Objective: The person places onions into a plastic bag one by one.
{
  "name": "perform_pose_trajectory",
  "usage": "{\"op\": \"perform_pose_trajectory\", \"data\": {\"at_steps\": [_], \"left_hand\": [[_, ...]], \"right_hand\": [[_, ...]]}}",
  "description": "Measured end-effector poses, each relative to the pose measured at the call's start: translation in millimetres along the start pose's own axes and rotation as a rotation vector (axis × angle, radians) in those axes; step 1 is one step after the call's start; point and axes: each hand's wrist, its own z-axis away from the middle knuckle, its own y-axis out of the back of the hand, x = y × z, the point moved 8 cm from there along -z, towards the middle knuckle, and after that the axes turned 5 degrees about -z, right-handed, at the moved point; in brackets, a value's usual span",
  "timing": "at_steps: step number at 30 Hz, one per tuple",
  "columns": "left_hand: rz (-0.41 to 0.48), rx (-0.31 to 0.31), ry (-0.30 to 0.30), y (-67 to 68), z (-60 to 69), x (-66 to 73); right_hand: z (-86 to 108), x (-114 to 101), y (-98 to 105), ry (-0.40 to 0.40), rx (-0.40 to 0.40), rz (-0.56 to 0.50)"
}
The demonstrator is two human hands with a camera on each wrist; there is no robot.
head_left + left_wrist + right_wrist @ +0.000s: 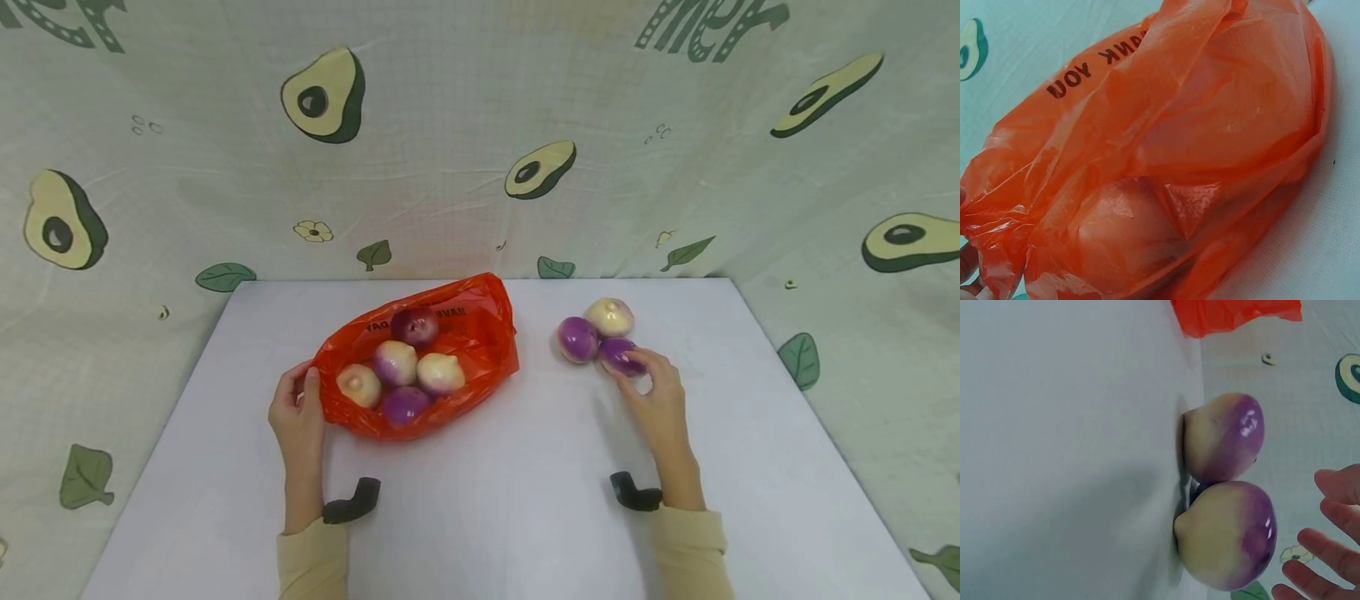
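With fingers parted around the nearest bulb (617,353), the right hand (662,408) was pictured at a bunch of three on the white desk (510,508); whether contact was made could not be told. A purple bulb (577,340) and a cream one (609,317) were set against it. Across the desk, a red bag's (491,367) edge was pinched by the left hand (298,417). Five bulbs (395,363) were already bagged, it appeared, with three left outside.

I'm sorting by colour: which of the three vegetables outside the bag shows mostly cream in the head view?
The rearmost vegetable. The left vegetable and the front vegetable, nearest the right hand, show mostly purple.
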Motion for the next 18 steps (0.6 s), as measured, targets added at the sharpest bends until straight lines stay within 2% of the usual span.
{"op": "perform_pose_trajectory", "data": {"at_steps": [5,12,18], "left_hand": [[-0.003,0.002,0.004,0.5,-1.1,-0.6],[0.003,0.009,0.005,0.9,-1.8,-2.0],[0.03,0.021,-0.031,1.5,-2.5,-1.3]], "right_hand": [[-2.5,15,-3,-0.054,-0.064,0.045],[-7.7,23,-9,-0.032,-0.124,0.105],[-13.9,29,-14,-0.014,-0.161,0.155]]}}
